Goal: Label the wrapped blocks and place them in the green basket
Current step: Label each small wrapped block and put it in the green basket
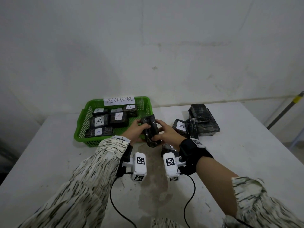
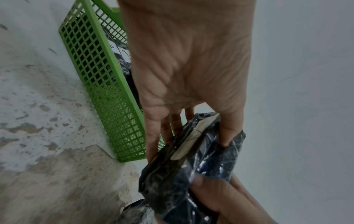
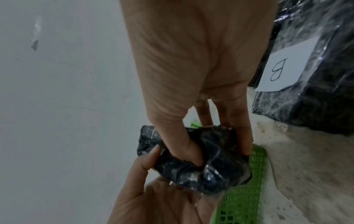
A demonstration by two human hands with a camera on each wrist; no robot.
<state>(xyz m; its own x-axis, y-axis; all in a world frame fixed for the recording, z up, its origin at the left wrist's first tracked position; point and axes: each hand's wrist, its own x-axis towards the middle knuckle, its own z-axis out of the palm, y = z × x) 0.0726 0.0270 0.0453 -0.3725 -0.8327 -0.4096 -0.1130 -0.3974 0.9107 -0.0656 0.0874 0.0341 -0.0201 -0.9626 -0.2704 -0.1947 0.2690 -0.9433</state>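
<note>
With our left hand and right hand both gripping the block just above the near right corner of the green basket, fingers curled round it, we should hold it firm, turn its label up, then lower it gently inside.

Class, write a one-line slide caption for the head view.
Both hands, left hand and right hand, grip a black wrapped block beside the green basket of A-labelled blocks.
</note>
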